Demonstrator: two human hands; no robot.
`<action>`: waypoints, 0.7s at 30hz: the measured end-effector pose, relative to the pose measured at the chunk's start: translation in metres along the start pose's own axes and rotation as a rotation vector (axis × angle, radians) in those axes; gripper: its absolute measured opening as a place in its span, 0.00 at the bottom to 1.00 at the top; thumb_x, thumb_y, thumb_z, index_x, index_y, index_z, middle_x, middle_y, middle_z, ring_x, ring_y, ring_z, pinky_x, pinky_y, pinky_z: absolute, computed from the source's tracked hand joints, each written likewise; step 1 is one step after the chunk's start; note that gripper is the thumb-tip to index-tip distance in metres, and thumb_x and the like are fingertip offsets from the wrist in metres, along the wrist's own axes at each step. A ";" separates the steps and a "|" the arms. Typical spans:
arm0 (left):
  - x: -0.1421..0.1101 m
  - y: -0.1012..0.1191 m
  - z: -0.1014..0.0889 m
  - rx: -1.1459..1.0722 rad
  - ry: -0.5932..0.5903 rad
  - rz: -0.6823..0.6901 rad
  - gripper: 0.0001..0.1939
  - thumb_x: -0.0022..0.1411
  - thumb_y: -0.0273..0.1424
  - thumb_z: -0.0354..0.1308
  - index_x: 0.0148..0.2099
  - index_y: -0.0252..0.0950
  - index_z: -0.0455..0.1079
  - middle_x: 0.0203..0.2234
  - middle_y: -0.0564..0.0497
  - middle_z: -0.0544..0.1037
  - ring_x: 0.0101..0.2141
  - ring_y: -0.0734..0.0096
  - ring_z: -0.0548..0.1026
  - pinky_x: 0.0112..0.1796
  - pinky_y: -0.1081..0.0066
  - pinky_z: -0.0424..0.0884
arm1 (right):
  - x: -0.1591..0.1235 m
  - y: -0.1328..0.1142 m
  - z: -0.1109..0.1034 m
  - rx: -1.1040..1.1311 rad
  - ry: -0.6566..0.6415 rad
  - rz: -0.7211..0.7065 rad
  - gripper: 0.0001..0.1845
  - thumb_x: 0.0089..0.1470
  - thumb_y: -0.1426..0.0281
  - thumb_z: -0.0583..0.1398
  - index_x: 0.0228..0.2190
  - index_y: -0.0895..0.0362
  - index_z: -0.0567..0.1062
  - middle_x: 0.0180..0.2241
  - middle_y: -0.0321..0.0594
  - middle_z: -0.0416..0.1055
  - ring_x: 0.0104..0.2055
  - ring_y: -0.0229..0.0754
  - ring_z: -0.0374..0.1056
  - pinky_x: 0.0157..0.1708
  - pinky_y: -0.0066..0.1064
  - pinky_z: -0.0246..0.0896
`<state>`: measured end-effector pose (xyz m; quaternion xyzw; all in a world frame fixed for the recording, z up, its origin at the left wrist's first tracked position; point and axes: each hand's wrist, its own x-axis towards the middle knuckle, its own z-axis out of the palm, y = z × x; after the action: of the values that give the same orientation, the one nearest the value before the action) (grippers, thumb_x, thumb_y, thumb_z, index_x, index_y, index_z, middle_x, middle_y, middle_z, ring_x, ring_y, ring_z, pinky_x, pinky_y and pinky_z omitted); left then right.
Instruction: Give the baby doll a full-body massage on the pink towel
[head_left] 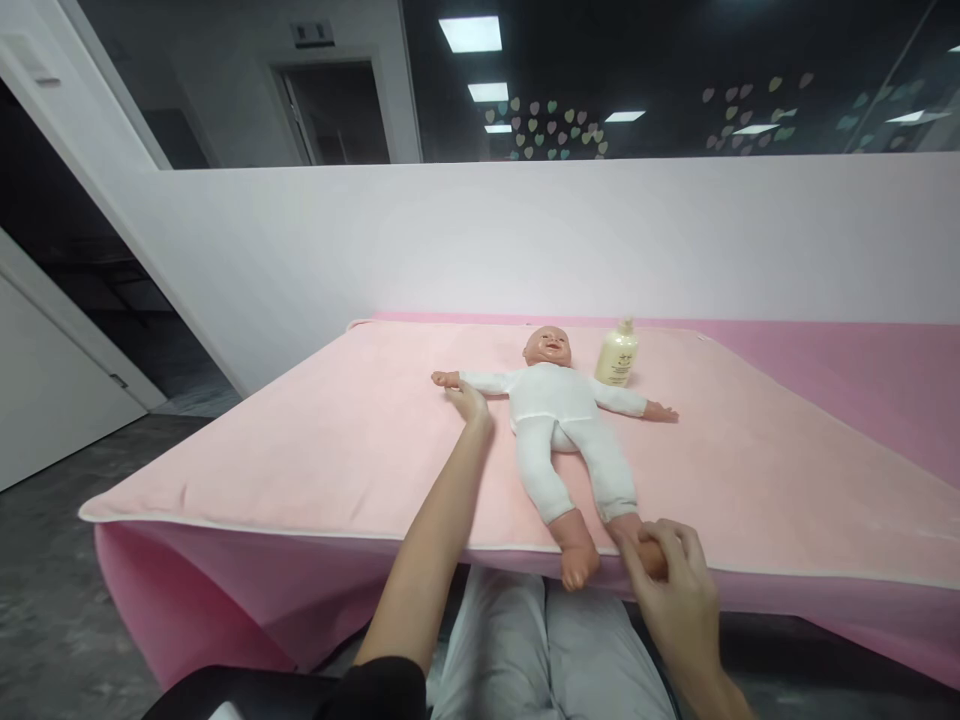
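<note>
A baby doll (556, 395) in a white cloth body lies on its back with arms spread and head toward the wall. My left hand (469, 402) is at the doll's wrist on the left, its fingers curled against the underside of the small arm. Around the doll's foot on the right, my right hand (679, 585) is closed, thumb and fingers on either side of it at the table's front edge. The other bare foot (579, 570) hangs just over that edge. Beside the doll's head stands a pale yellow pump bottle (617, 355), upright.
A light pink padded cover (337, 440) lies over the table, with a darker pink cloth (187, 590) hanging down in front. Behind it rises a white wall (525, 240) below a dark window. An open doorway and a white door (60, 380) are at the left.
</note>
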<state>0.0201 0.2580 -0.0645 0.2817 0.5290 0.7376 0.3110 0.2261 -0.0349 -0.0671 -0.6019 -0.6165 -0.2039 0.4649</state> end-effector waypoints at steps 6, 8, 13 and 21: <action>-0.035 0.022 0.005 0.077 -0.297 0.472 0.28 0.66 0.34 0.47 0.66 0.39 0.51 0.65 0.48 0.55 0.65 0.69 0.53 0.64 0.68 0.46 | 0.077 -0.018 -0.009 0.105 0.144 -0.077 0.08 0.55 0.64 0.60 0.29 0.57 0.71 0.30 0.39 0.68 0.32 0.37 0.66 0.30 0.26 0.58; -0.041 0.023 0.005 0.079 -0.524 0.460 0.24 0.63 0.34 0.53 0.61 0.41 0.62 0.60 0.46 0.64 0.62 0.63 0.59 0.63 0.64 0.50 | 0.102 -0.019 0.009 0.096 0.120 -0.018 0.09 0.55 0.64 0.59 0.29 0.57 0.72 0.31 0.41 0.68 0.33 0.38 0.66 0.29 0.27 0.56; -0.040 0.016 0.006 0.209 -0.790 0.535 0.20 0.58 0.28 0.56 0.53 0.44 0.71 0.53 0.44 0.71 0.56 0.57 0.64 0.61 0.58 0.53 | 0.124 -0.001 0.079 0.052 -0.156 0.147 0.10 0.56 0.65 0.55 0.29 0.58 0.72 0.32 0.39 0.62 0.26 0.33 0.54 0.24 0.26 0.43; -0.039 0.018 0.006 0.174 -0.768 0.463 0.21 0.55 0.26 0.58 0.52 0.44 0.72 0.51 0.44 0.71 0.56 0.57 0.64 0.61 0.59 0.53 | 0.110 0.008 0.078 0.032 -0.187 0.160 0.11 0.57 0.63 0.56 0.32 0.58 0.73 0.35 0.39 0.62 0.27 0.32 0.54 0.23 0.24 0.42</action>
<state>0.0471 0.2273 -0.0488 0.6706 0.3587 0.5827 0.2866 0.2256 0.0904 -0.0176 -0.6580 -0.6104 -0.0990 0.4296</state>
